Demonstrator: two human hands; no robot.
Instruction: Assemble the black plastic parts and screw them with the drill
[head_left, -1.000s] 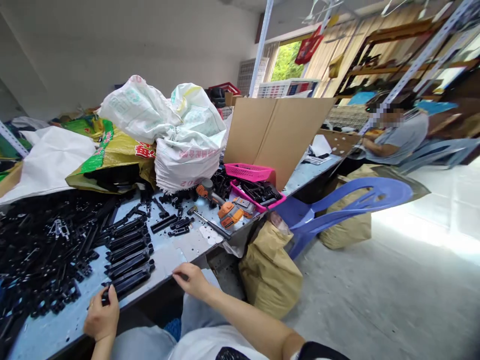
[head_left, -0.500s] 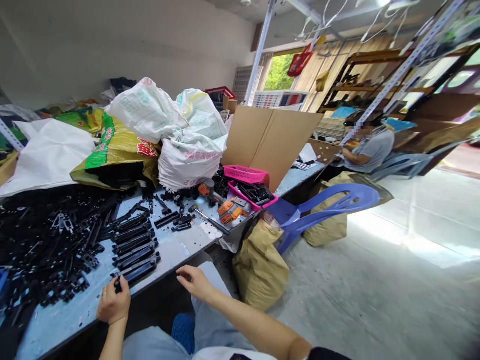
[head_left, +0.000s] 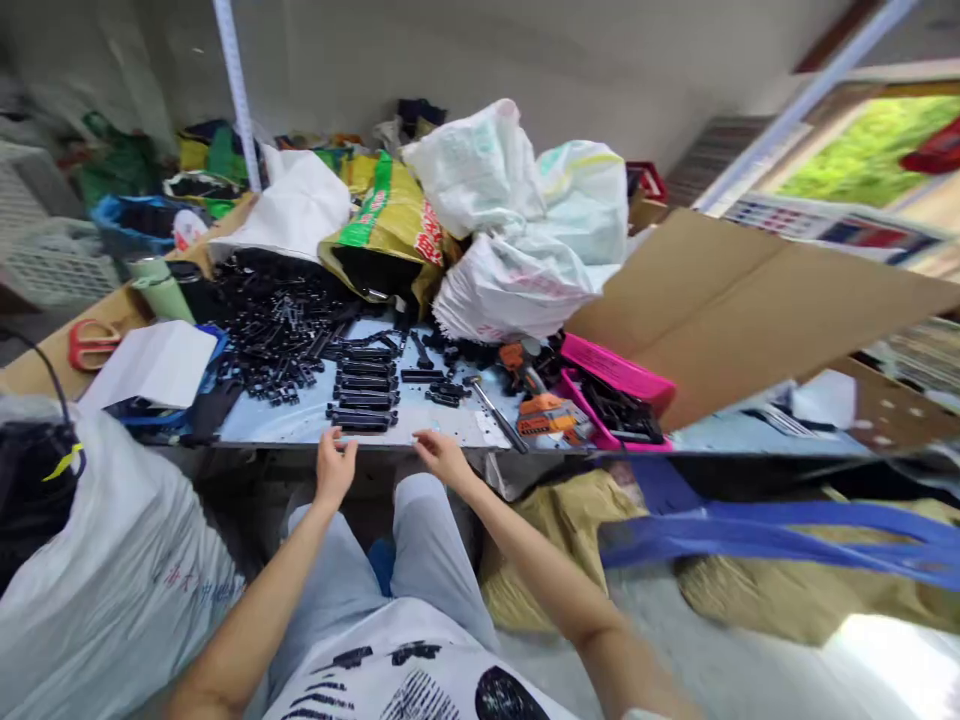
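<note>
Several long black bar-shaped parts (head_left: 365, 385) lie side by side in a row on the blue tabletop. My left hand (head_left: 335, 470) is at the near left end of this row, thumb and fingers closed around the end of the nearest black part (head_left: 361, 426). To the right, my right hand (head_left: 444, 457) hovers at the table's front edge with its fingers loosely bent and apart, nothing visible in them. Just beyond it lie a hammer (head_left: 499, 415) and small black pieces (head_left: 445, 394). An orange cordless power tool (head_left: 546, 415) rests further right.
A heap of black parts (head_left: 277, 320) covers the back left. Behind stand a yellow-green sack (head_left: 390, 225) and white sacks (head_left: 517, 270). Pink baskets (head_left: 622, 375), a cardboard sheet (head_left: 720, 290) and a blue chair (head_left: 787, 530) are to the right. A white sack (head_left: 150, 540) stands left.
My view has swung left toward the table, so the co-worker is out of sight. My left hand stays at the row's near end; my right hand is still apart from it.
</note>
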